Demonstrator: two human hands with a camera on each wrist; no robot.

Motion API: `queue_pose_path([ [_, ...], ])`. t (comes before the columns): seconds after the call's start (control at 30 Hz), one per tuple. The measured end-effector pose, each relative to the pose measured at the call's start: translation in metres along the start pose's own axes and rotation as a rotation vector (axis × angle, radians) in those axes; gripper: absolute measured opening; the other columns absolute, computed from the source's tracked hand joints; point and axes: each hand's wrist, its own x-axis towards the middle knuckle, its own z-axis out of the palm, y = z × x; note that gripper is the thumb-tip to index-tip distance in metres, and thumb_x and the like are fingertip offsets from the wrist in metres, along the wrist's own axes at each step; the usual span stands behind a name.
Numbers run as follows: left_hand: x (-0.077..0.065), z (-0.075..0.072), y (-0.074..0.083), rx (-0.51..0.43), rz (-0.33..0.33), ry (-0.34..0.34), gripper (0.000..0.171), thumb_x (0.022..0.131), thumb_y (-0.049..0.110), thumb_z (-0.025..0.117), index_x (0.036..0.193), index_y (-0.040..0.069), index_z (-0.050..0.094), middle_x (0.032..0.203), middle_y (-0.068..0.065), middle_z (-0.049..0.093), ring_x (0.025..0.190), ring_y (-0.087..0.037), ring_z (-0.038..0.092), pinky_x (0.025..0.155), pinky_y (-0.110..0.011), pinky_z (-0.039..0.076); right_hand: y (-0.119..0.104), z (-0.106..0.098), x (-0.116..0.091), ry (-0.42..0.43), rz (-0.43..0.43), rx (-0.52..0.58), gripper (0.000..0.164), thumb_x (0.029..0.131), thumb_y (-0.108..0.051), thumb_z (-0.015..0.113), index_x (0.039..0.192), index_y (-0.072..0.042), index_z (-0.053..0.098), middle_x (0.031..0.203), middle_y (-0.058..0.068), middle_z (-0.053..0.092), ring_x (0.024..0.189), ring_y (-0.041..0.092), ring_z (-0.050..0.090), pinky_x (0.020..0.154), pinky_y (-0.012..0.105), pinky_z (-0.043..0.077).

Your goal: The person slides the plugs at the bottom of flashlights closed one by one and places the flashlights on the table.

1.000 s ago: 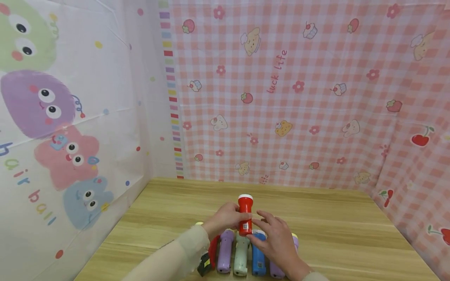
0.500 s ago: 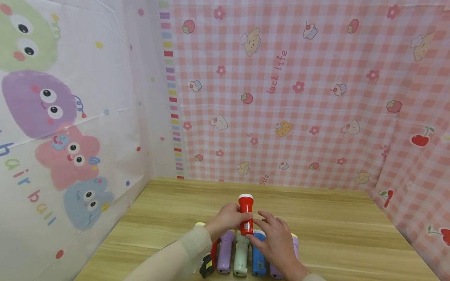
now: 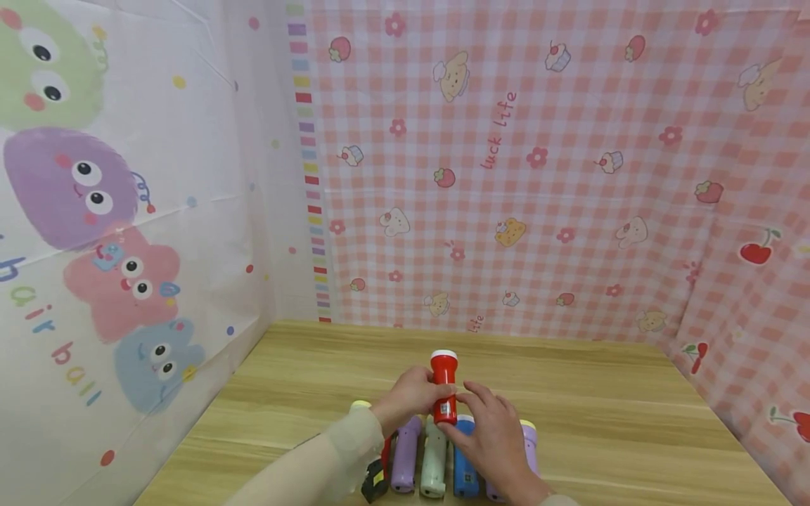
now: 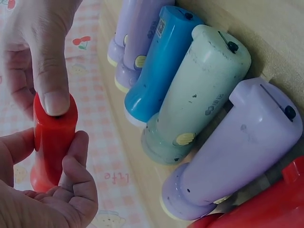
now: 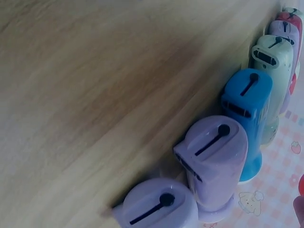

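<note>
My left hand (image 3: 411, 391) holds a red flashlight (image 3: 445, 365) with a white head above the table, its head end pointing away from me. In the left wrist view the left fingers (image 4: 78, 183) curl round its red body (image 4: 50, 154). My right hand (image 3: 496, 437) is at its near end. The right thumb (image 4: 56, 92) presses on the tail cap, and the index finger lies against the side, partly hidden behind the body. Below the hands lies a row of flashlights: light purple (image 3: 406, 457), pale green (image 3: 434, 460), blue (image 3: 465, 467) and more purple (image 3: 530, 446).
Left of the row sits a black piece with a yellow label (image 3: 375, 478), partly under my left sleeve (image 3: 316, 464). Another red flashlight (image 4: 266, 206) shows there in the left wrist view. Printed cloths (image 3: 506, 176) hang behind the wood-grain table (image 3: 620, 407).
The red flashlight and my left hand have shifted very slightly right. My right thumb has slid a little left across the flashlight's near end.
</note>
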Motion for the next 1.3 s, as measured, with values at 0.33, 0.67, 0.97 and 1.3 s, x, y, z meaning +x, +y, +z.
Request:
queue_pose_path([
  [0.33, 0.006, -0.006, -0.003, 0.028, 0.022, 0.018, 0.031, 0.091, 0.025, 0.072, 0.101, -0.002, 0.064, 0.082, -0.007, 0.064, 0.07, -0.02, 0.061, 0.072, -0.043, 0.056, 0.008, -0.004, 0.0, -0.071, 0.035, 0.03, 0.055, 0.076, -0.048, 0.083, 0.115, -0.011, 0.071, 0.125, 0.009, 0.064, 0.11, 0.031, 0.063, 0.091, 0.055, 0.048],
  [0.67, 0.01, -0.023, -0.014, 0.152, 0.057, 0.061, 0.04, 0.088, 0.03, 0.075, 0.11, -0.002, 0.063, 0.081, -0.005, 0.063, 0.07, -0.019, 0.061, 0.065, -0.035, 0.053, 0.017, -0.007, -0.004, -0.123, 0.067, -0.001, 0.057, 0.081, -0.048, 0.078, 0.123, -0.01, 0.069, 0.128, 0.011, 0.062, 0.111, 0.034, 0.062, 0.088, 0.056, 0.049],
  [0.97, 0.006, -0.036, -0.019, 0.188, 0.076, 0.088, 0.035, 0.087, 0.028, 0.076, 0.106, 0.001, 0.063, 0.081, -0.004, 0.063, 0.07, -0.019, 0.06, 0.063, -0.035, 0.051, 0.025, -0.009, -0.011, -0.167, 0.078, 0.004, 0.055, 0.084, -0.045, 0.076, 0.125, -0.01, 0.068, 0.127, 0.014, 0.062, 0.112, 0.037, 0.061, 0.089, 0.057, 0.048],
  [1.3, 0.001, -0.059, -0.032, 0.296, 0.085, 0.135, 0.033, 0.085, 0.027, 0.077, 0.1, 0.0, 0.065, 0.079, -0.004, 0.061, 0.069, -0.019, 0.058, 0.059, -0.032, 0.051, 0.033, -0.015, -0.02, -0.271, 0.118, -0.003, 0.055, 0.085, -0.046, 0.074, 0.128, -0.012, 0.066, 0.133, 0.018, 0.058, 0.119, 0.04, 0.055, 0.093, 0.062, 0.043],
])
